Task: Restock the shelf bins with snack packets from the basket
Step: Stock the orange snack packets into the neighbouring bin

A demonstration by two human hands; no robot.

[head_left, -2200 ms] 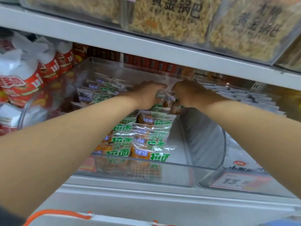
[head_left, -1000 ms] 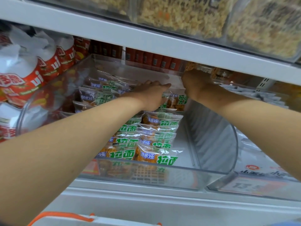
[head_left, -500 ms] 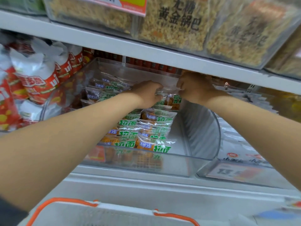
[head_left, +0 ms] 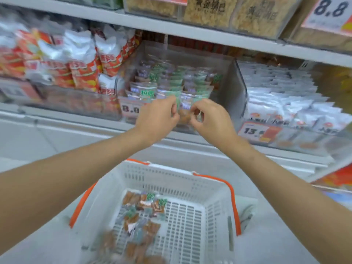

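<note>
Snack packets (head_left: 141,212) are lying loose in the white basket (head_left: 171,176), below both hands and nearer the person, their long axes pointing every way; the left hand (head_left: 158,119) is hovering slightly nearer that heap than the right hand (head_left: 211,121). Both are hanging before the clear shelf bin (head_left: 234,86), fingers (head_left: 171,109) curling toward an orange patch between them; blur is hiding whether they are pinching a packet or it is sitting behind the bin wall
</note>
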